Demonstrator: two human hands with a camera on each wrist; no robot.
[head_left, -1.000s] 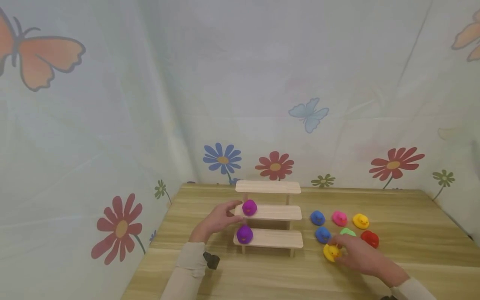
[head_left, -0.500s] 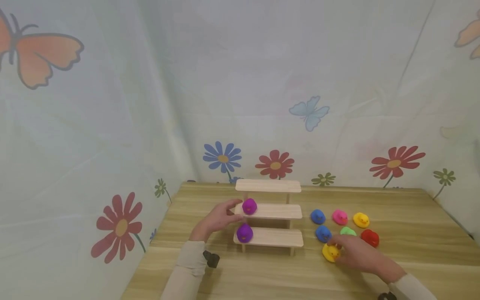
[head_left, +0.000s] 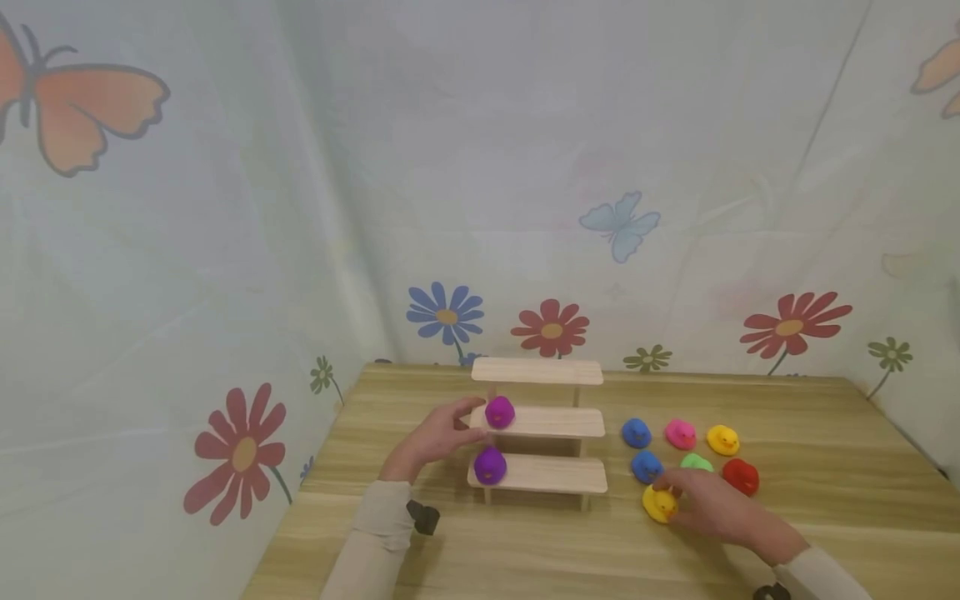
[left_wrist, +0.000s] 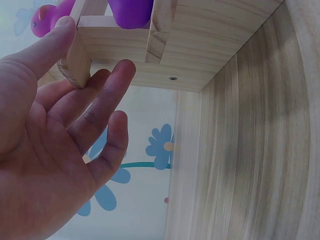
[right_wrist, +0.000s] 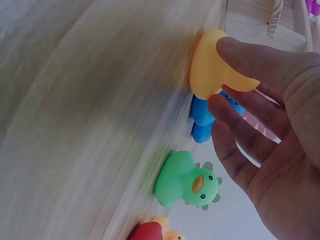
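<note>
A three-tier wooden display shelf (head_left: pixel 555 422) stands mid-table. At its left end my left hand (head_left: pixel 435 435) holds the middle board, with the thumb on top and fingertips underneath in the left wrist view. A purple rubber duck (head_left: pixel 499 412) sits on the left of the middle tier, and another purple duck (head_left: pixel 490 467) on the left of the lowest tier. My right hand (head_left: pixel 716 504) pinches a yellow rubber duck (head_left: pixel 658 506) low over the table, right of the shelf. In the right wrist view the thumb presses that duck's side; its far side is hidden.
Behind the right hand several ducks stand on the table: two blue (head_left: pixel 637 433), one pink (head_left: pixel 680 434), another yellow (head_left: pixel 723 440), one green (head_left: pixel 697 462) and one red (head_left: pixel 741 477). A flower-printed curtain (head_left: pixel 480 167) hangs behind the wooden table (head_left: pixel 525 558).
My right hand has shifted very slightly left with the yellow duck. The left hand and the shelf have stayed in place.
</note>
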